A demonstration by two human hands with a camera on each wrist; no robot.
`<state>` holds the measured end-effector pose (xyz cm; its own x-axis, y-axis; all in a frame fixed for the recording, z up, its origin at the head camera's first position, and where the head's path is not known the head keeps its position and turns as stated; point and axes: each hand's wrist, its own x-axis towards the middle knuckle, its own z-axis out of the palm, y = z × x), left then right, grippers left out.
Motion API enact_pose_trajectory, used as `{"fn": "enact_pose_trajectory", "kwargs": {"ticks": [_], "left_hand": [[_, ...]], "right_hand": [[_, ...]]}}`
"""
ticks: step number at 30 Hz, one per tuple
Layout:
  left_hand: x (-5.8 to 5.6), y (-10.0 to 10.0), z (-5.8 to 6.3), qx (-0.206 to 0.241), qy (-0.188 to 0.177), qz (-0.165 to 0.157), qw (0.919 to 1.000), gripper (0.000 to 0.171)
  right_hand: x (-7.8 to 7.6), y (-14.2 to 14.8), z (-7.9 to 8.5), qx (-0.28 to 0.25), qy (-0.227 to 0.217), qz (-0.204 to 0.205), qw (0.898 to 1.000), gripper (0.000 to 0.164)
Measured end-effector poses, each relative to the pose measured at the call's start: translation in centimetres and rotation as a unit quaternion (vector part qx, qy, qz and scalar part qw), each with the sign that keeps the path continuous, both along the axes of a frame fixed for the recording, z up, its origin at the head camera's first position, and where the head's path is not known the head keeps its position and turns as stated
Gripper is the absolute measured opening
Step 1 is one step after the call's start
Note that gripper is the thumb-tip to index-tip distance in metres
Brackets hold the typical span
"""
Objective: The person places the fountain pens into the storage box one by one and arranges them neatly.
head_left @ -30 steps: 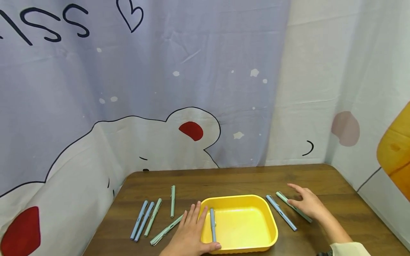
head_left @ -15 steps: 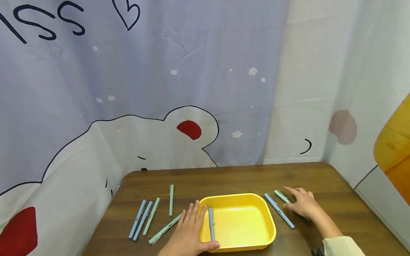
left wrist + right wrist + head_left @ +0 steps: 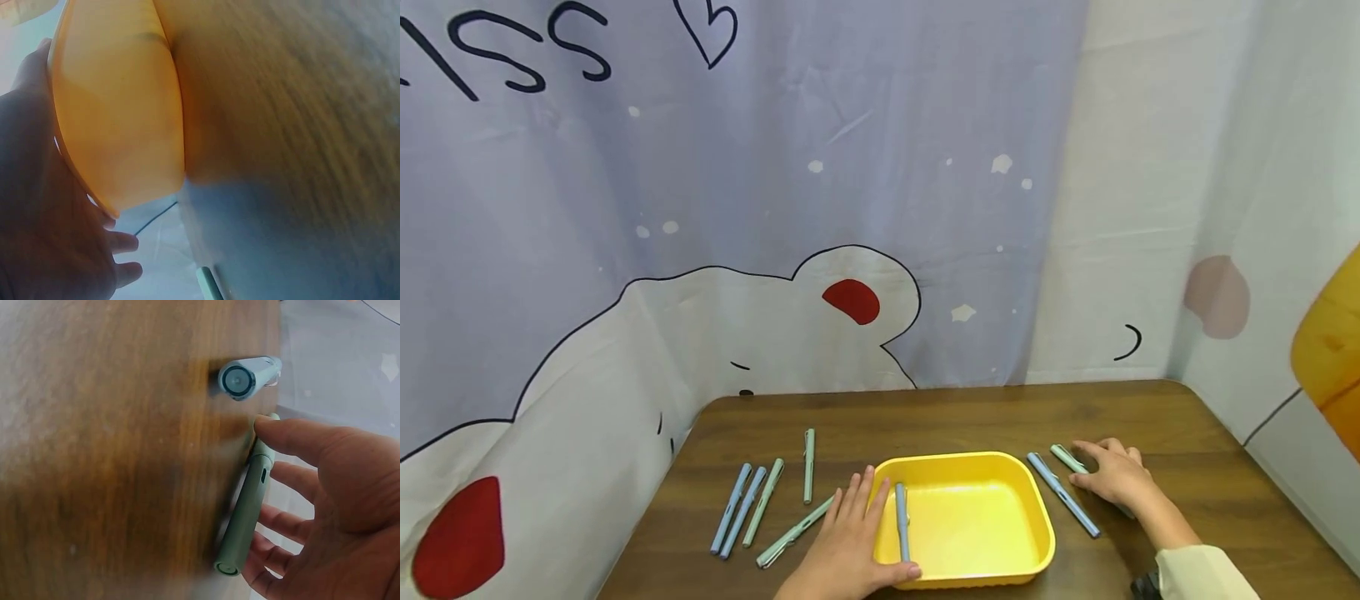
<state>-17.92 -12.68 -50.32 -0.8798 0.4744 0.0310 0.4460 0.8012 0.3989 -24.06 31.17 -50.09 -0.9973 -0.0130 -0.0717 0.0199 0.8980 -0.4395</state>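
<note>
My left hand [image 3: 844,537] rests on the left side of a yellow plastic tray [image 3: 1043,542], its fingers straight along the rim and the thumb at the front corner. Inside the tray, near that hand, lies one blue pen [image 3: 902,521]. At the right, my right hand [image 3: 1116,482] pinches a green pen [image 3: 247,509] between thumb and fingers, low over the table; the hand covers the pen's middle in the head view. Just left of it lies another blue pen [image 3: 1063,494], whose round end faces the camera in the right wrist view.
On the left of the wooden table [image 3: 940,421] lie two blue pens [image 3: 731,508] side by side and several green pens [image 3: 808,467], one slanting towards my left hand. A printed curtain [image 3: 850,167] hangs behind the table's back edge.
My right hand has come down and in onto the green pen, its thumb and fingers closing about it. The left hand and the tray have stayed in place.
</note>
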Motion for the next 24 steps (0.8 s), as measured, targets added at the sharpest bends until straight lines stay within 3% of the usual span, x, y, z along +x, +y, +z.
{"fn": "enact_pose_trajectory", "kwargs": {"ticks": [13,24], "left_hand": [[0.11,0.10,0.07,-0.003,0.004,0.003,1.0000,0.115],[0.17,0.10,0.25,-0.001,0.006,0.003,1.0000,0.115]], "right_hand": [[-0.42,0.00,-0.35,0.001,0.016,0.014,1.000,0.048],[-0.85,-0.16,0.00,0.011,0.004,0.030,0.999,0.035]]}}
